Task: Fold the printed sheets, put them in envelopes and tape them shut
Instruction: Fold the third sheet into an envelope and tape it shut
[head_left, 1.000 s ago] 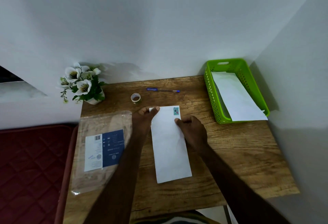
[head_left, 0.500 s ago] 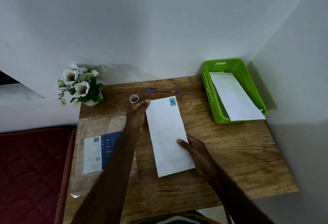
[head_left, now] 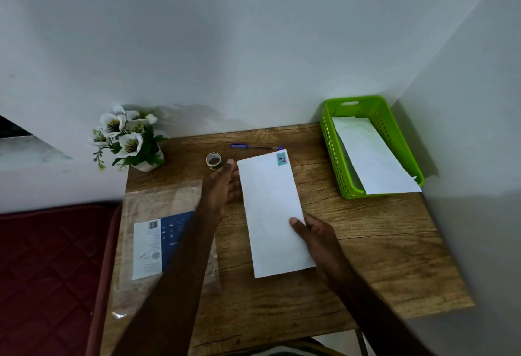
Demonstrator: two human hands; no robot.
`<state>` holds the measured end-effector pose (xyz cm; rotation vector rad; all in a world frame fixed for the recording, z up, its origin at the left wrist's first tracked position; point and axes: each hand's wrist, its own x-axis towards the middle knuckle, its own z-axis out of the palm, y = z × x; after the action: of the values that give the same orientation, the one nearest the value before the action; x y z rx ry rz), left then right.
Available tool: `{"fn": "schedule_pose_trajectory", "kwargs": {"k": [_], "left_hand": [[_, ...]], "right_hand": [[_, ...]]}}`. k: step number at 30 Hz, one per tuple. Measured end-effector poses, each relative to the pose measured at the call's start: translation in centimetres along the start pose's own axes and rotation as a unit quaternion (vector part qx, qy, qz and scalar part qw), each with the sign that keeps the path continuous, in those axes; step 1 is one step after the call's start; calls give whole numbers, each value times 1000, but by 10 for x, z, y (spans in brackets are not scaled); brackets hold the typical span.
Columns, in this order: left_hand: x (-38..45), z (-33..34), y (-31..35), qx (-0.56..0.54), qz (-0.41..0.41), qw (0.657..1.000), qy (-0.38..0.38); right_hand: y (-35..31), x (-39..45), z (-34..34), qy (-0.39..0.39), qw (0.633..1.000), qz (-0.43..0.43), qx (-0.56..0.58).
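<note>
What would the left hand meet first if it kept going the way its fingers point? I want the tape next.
Probably the tape roll, just beyond the left hand fingertips; depth is unclear.

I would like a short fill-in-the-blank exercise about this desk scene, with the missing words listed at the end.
1. The stamp sits on the far right corner of the white ____.
2. The basket holding white paper is ____ in colour.
3. The tape roll lies between the flowers and the ____.
4. The right hand grips the envelope's ____ edge.

Missing words: envelope; green; pen; right
</note>
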<state>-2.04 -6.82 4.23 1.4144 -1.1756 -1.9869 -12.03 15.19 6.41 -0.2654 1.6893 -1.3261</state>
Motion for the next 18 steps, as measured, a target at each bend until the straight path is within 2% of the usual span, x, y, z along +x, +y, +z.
{"fn": "schedule_pose_trajectory", "kwargs": {"k": [3,5,7,9,13,15,18], "left_hand": [[-4,-6,0,-1,18,999,-27],[-6,-10,-4,16,15,1000,-20],[-7,-11,-11,30,4,999,-12],[-8,-10,-19,39,-8,999,-10],[-8,-8,-31,65,-9,998,-8],[-8,-7,-32,75,-4,997,-8],[-7,-8,-31,75,-6,997,-8]], "right_hand": [[-43,-10,-17,62,991,-109,-54],[-77,-16,-32,132,967,-186,-118],[-111,-23,-49,213,920,-265,-196],[-141,-27,-64,296,853,-316,-293],[-173,-18,-82,420,706,-300,-485],[-175,-2,-83,415,682,-264,-541],[-160,32,-79,354,683,-180,-613]]}}
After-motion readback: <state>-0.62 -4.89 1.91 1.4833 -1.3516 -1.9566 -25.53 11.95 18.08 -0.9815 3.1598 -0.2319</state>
